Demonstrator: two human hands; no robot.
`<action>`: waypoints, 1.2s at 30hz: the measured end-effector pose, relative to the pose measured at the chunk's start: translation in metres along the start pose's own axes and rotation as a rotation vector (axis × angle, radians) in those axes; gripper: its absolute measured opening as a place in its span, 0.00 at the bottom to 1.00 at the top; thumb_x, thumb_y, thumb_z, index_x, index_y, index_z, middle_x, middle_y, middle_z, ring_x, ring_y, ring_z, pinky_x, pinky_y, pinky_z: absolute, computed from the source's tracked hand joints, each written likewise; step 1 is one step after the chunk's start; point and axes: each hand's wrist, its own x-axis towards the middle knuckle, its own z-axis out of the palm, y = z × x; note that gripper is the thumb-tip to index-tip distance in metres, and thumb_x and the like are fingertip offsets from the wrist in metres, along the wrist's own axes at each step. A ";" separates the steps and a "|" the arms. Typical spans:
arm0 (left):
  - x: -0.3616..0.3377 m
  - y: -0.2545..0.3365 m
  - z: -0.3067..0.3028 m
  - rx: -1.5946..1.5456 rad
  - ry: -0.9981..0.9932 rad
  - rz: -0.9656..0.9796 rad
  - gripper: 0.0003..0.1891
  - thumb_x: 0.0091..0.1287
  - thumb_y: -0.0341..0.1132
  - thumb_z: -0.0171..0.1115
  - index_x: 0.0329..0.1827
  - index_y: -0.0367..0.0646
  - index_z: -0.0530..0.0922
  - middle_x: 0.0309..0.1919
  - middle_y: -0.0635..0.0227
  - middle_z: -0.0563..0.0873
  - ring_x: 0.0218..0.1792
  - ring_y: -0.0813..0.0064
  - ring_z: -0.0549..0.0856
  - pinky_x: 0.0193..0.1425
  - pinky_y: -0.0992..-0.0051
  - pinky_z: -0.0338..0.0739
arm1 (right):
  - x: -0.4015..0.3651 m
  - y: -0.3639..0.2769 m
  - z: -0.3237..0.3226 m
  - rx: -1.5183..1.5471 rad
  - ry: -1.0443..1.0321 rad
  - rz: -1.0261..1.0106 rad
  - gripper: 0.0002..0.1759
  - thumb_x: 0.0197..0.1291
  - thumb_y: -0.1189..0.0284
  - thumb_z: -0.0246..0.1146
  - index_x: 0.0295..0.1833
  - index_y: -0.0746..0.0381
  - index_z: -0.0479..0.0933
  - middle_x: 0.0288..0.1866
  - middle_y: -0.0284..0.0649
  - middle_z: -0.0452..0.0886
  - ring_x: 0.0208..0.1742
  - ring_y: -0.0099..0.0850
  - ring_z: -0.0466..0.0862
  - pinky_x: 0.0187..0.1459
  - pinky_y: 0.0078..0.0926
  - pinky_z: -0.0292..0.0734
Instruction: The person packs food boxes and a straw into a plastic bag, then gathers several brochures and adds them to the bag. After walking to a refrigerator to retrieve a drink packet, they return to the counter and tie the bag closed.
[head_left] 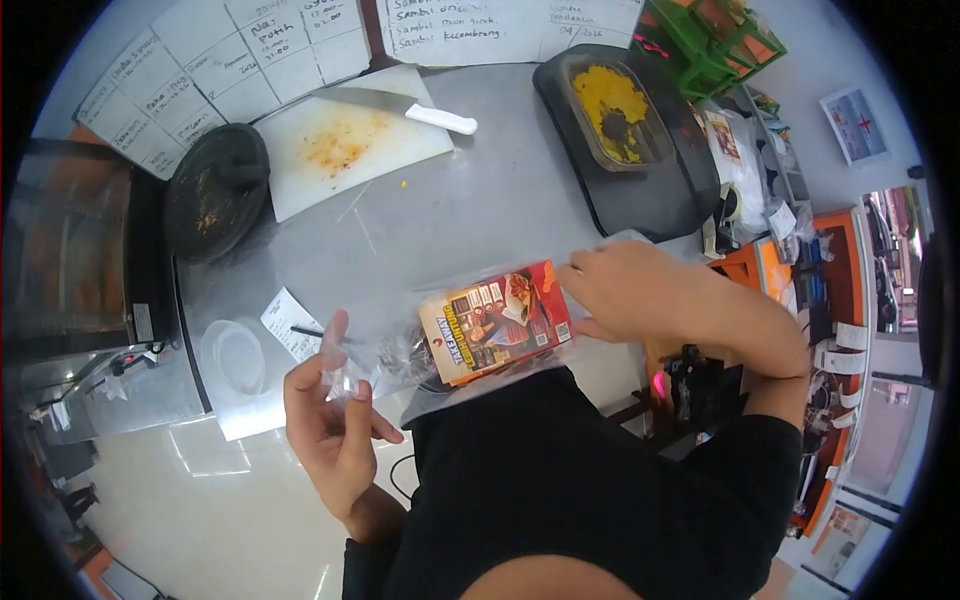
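A red and yellow printed takeaway box (497,322) lies at the front edge of the steel counter, inside a clear plastic bag (395,350). My right hand (635,290) grips the box's right end, fingers bent around the corner; the fingertips are partly hidden. My left hand (335,420) is palm up to the left of the box. Crumpled clear plastic shows between its thumb and index finger, while the other fingers spread apart. Left of the box lie a paper slip (288,322) and a dark pen (306,331).
A white cutting board (375,165), stained orange, carries a white-handled knife (440,118). Beside it stands a dark stone mortar (212,215). A container of yellow food (612,105) rests on a black tray (665,200). A round plastic lid (232,357) lies at left.
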 end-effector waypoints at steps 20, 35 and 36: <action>-0.011 -0.016 -0.022 0.189 -0.016 0.467 0.06 0.43 0.33 0.74 0.20 0.45 0.83 0.18 0.73 0.83 0.33 0.68 0.76 0.45 0.69 0.73 | -0.052 -0.023 -0.050 0.079 0.221 -0.490 0.08 0.53 0.68 0.62 0.38 0.58 0.74 0.32 0.29 0.71 0.40 0.26 0.76 0.45 0.27 0.70; 0.022 -0.085 0.073 0.103 -0.528 0.775 0.11 0.48 0.22 0.69 0.36 0.37 0.80 0.34 0.61 0.81 0.30 0.63 0.82 0.33 0.68 0.76 | 0.005 0.018 0.080 0.978 0.615 -0.300 0.47 0.40 0.67 0.80 0.68 0.61 0.68 0.69 0.46 0.67 0.72 0.49 0.66 0.65 0.44 0.66; 0.021 -0.083 0.076 0.048 -0.500 0.755 0.11 0.48 0.20 0.67 0.36 0.38 0.80 0.33 0.63 0.81 0.30 0.65 0.82 0.33 0.69 0.76 | 0.013 0.015 0.099 1.005 0.456 -0.271 0.60 0.34 0.62 0.81 0.75 0.59 0.58 0.75 0.49 0.59 0.75 0.53 0.57 0.68 0.47 0.60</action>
